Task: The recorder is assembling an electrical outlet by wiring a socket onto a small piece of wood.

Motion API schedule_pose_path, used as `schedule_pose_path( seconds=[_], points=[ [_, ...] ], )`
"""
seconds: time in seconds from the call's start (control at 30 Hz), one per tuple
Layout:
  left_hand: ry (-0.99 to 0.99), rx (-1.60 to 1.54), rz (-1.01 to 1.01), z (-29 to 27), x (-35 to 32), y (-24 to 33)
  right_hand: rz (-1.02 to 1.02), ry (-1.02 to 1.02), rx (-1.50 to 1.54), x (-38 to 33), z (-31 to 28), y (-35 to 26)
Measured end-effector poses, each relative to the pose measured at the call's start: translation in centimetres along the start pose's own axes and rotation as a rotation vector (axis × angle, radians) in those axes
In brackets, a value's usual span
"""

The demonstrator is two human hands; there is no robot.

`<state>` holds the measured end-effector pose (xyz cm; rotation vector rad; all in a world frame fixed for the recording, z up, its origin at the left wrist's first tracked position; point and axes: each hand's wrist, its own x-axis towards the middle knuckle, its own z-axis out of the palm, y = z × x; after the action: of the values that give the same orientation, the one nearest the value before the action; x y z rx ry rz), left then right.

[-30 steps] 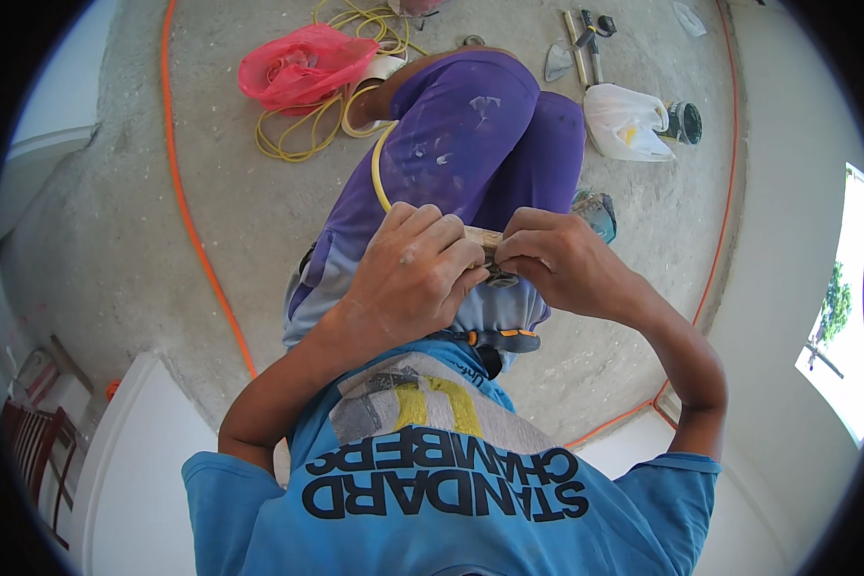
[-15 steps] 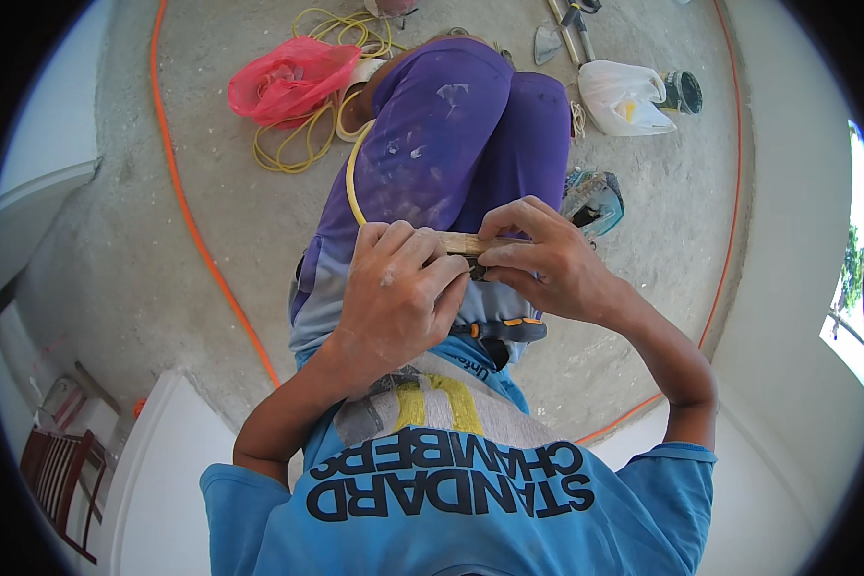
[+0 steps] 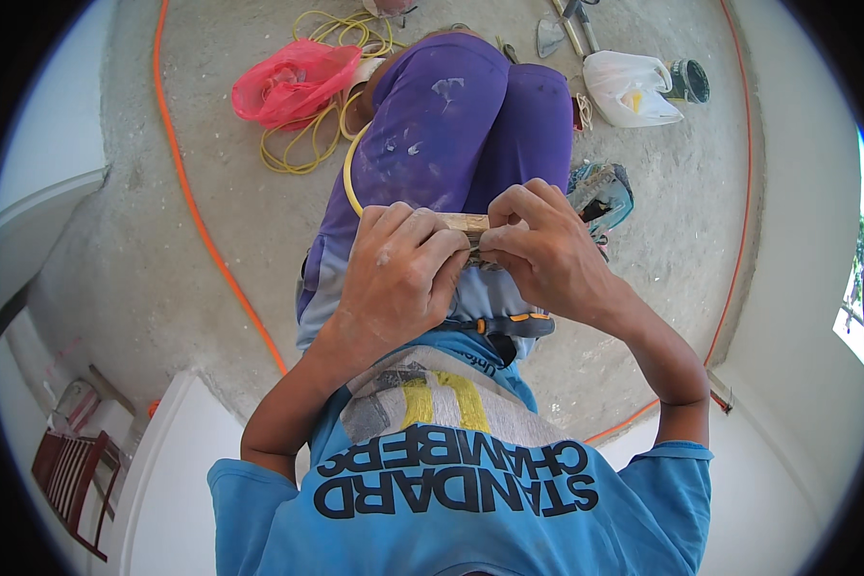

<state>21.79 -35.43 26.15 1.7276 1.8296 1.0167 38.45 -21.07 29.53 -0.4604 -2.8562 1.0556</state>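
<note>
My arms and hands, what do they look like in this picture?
Short blue sleeves with plain hems end above the elbows, leaving the forearms bare. The left hand and right hand wear no gloves; a pale smudge marks the left one's back. No watch shows.

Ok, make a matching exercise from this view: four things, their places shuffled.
1. Pink bag
2. White bag
3. Light brown piece
4. Orange-and-black handle

A. Between left hand and right hand
B. Beside a dark can
C. At the waist
D. Beside yellow cord coils

Pairs: 1-D, 2-B, 3-A, 4-C
</note>
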Motion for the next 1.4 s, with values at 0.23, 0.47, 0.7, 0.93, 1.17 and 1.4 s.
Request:
schedule_pose_path(
  seconds=[0.23,0.47,0.7,0.93,1.17,1.4],
  points=[
    [0.050,-0.004,0.022,0.3,-0.6,0.0,-0.167,-0.224,0.115,1.6,-1.3,2.2],
    [0.109,-0.037,0.001,0.8,-0.7,-0.3,-0.373,-0.292,-0.121,2.9,-2.0,1.4],
    [0.116,-0.065,0.039,0.8,-1.1,-0.7,-0.256,-0.312,-0.053,3.4,-1.6,1.0],
    [0.143,-0.034,0.175,1.7,-2.4,-1.9,0.127,-0.218,0.172,2.8,-0.3,0.0],
    [0.148,-0.032,0.218,2.2,-3.0,-2.2,0.524,-0.282,0.418,1.6,0.7,0.6],
    [0.214,-0.044,0.165,2.5,-1.8,-1.9,-0.063,0.006,0.226,0.1,-0.5,2.8]
  ],
)
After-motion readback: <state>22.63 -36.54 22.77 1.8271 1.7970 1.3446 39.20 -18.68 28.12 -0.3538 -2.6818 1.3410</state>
